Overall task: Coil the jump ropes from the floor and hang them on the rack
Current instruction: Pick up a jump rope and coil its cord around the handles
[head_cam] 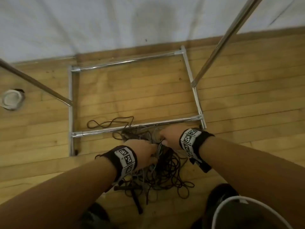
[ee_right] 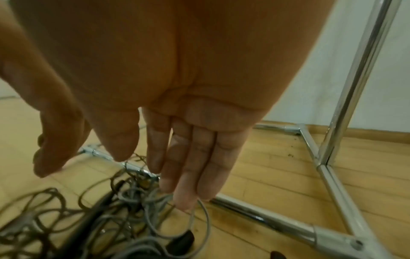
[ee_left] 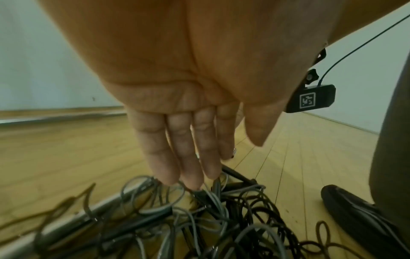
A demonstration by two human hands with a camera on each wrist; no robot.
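A tangled pile of jump ropes [head_cam: 165,169], grey and dark brown with black handles [head_cam: 137,200], lies on the wooden floor against the front bar [head_cam: 132,128] of the chrome rack base. My left hand [head_cam: 148,151] reaches down into the pile. In the left wrist view its straight fingers [ee_left: 190,175] touch the grey ropes [ee_left: 199,219] and hold nothing. My right hand [head_cam: 166,138] is just beyond it, beside the bar. Seen from the right wrist, its straight fingers [ee_right: 184,192] touch a grey rope loop [ee_right: 199,219]. One brown loop [head_cam: 109,123] lies inside the rack frame.
The rack's chrome uprights rise at right [head_cam: 231,33] and left [head_cam: 36,85]; its base bars [ee_right: 266,217] frame bare floor. A round metal floor plate [head_cam: 12,100] sits at far left. My dark shoes [head_cam: 221,195] stand beside the pile. A white wall [head_cam: 115,22] is behind.
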